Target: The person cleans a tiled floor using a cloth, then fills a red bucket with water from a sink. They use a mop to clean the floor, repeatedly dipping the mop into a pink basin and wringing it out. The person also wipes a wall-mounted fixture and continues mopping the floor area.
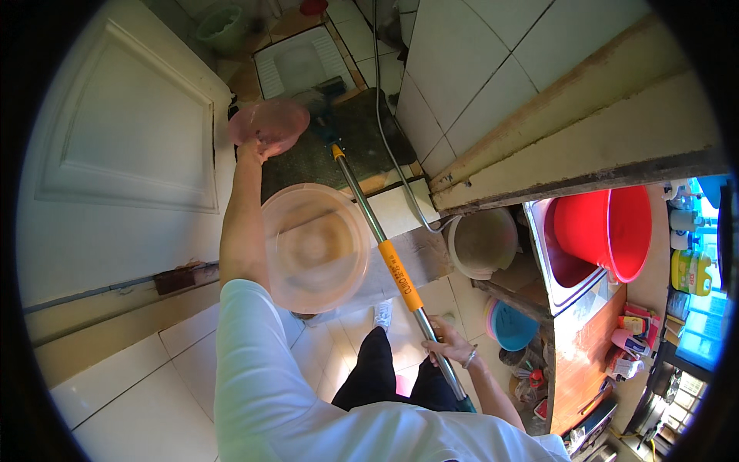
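My left hand [261, 149] reaches forward, gripping the rim of a pink translucent plastic basin [280, 118] above a dark floor mat [366, 130]. My right hand [449, 343], with a bracelet at the wrist, is closed around the steel pole of a mop [400, 275]. An orange sleeve covers part of the pole, which slants away from me. Its dark green head [326, 124] lies over the mat and looks blurred. Between my arm and the pole stands a large translucent round tub [314, 248], whose contents I cannot make out clearly.
Beyond the mat is a squat toilet [303, 60]. A white door [133, 127] borders the left; a grey hose [384, 138] hangs at the right. A whitish bucket [484, 242] and blue basin [512, 326] stand near the counter [586, 358]. A red bucket [626, 234] sits in the sink [557, 271].
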A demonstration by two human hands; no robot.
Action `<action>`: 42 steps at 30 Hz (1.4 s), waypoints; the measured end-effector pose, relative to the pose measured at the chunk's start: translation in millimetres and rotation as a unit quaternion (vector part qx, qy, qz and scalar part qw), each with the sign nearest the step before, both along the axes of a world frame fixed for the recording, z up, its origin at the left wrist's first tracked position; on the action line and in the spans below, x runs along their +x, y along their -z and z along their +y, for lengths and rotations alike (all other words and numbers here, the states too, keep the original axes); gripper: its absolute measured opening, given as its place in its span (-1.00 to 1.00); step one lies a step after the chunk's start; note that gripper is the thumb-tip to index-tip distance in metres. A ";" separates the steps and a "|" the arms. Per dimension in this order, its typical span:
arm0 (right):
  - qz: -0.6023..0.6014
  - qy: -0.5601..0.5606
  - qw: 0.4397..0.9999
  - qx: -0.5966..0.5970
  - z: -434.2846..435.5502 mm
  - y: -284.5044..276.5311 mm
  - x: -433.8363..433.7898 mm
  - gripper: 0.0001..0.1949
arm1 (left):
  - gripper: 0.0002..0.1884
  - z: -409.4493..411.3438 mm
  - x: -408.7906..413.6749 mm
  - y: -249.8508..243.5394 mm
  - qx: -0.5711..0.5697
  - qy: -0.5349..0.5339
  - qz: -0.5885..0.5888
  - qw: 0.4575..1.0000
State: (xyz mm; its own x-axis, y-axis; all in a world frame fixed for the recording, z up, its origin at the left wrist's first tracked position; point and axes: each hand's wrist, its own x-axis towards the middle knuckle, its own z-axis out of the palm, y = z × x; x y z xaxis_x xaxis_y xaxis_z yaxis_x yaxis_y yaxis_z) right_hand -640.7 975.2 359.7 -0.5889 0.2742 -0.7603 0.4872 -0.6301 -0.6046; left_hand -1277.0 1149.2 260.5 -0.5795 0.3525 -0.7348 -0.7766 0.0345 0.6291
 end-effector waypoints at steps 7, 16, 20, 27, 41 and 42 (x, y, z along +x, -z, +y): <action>-0.032 -0.085 0.990 0.107 20.1 -49.5 -9.6 -0.56 | -0.46 -37.9 -23.8 -32.6 0.112 -0.014 -0.050 0.992; 0.224 0.181 0.892 -0.349 16.9 -87.4 6.5 -0.59 | -0.62 -78.6 -26.3 -86.9 0.156 -0.051 -0.022 0.986; 0.369 0.211 0.742 -0.519 -0.6 -52.0 45.7 -0.62 | -0.76 -82.0 -23.1 -97.5 0.160 -0.028 0.010 0.987; 0.206 0.244 0.850 -0.419 -3.9 -20.2 87.6 -0.66 | -0.75 -91.3 2.0 -95.3 0.141 -0.011 0.037 0.989; 0.196 0.238 0.882 -0.357 -27.8 -21.1 71.5 -0.60 | -0.31 55.9 -38.3 6.8 -0.211 0.095 0.314 0.921; 0.194 0.237 0.885 -0.351 -28.3 -23.2 70.9 -0.60 | -0.30 56.0 -42.7 8.0 -0.214 0.070 0.305 0.926</action>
State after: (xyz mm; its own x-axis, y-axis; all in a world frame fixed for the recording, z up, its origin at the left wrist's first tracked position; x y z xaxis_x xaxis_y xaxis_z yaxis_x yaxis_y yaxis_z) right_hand -569.7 946.9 382.9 -0.7881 0.1014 -0.6072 -0.0912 -0.9947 -0.0476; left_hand -1319.7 1205.2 252.5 -0.9026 0.2088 -0.3764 -0.2510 0.4551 0.8544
